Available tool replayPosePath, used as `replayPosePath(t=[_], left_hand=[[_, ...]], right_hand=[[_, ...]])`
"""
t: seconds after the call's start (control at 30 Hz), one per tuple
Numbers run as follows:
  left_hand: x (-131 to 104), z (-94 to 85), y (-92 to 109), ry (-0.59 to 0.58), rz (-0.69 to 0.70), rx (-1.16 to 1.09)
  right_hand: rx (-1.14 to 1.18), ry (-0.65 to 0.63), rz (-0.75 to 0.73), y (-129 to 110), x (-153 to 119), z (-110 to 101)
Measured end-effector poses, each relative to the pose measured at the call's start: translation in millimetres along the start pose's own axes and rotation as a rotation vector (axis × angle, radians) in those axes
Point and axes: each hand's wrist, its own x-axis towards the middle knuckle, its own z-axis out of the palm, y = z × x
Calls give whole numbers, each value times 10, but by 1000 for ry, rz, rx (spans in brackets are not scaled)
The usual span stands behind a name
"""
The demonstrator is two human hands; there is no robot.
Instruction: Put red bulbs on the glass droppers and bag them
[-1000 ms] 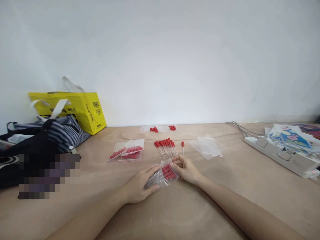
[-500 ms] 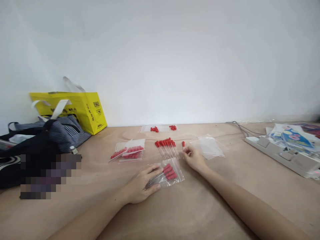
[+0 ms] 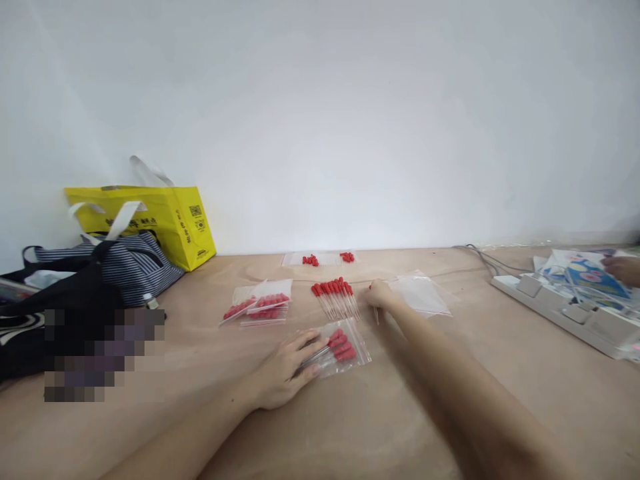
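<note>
My left hand (image 3: 289, 370) rests on the table, fingers and thumb closed on the near-left end of a clear bag (image 3: 327, 363) that holds several red-bulbed droppers (image 3: 344, 347). To the right of a fanned row of loose red-tipped droppers (image 3: 334, 288), my right hand (image 3: 381, 295) is closed around a dropper; its thin stem sticks out below and a bit of red shows at the top. Flat empty clear bags (image 3: 423, 295) lie just right of that hand. Filled bags (image 3: 265, 307) overlap one another on the left.
Against the wall, another clear bag (image 3: 327, 259) lies with red pieces. A yellow bag (image 3: 193, 230), a striped bag (image 3: 130, 267) and a black bag (image 3: 75, 300) stand at left. At right are a power strip (image 3: 565, 310), printed papers (image 3: 595, 275) and another person's hand (image 3: 625, 269).
My right hand has moved slightly up and closed over the single dropper beside the row. My left hand stays on the bag. Another person's hand has appeared at the right edge.
</note>
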Motion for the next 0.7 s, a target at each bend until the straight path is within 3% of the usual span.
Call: replayPosePath(t=[0.2,0.37,0.7], left_hand=[[16,29,-1,7,-17,25],[17,30,8,15,-26,27],[13,19,27,23,-21,38]], right_hand=[[244,73,-3,119,-417,-189],[623,108,-45,235,-831,-147],[877,75,27,90,-1055,-58]])
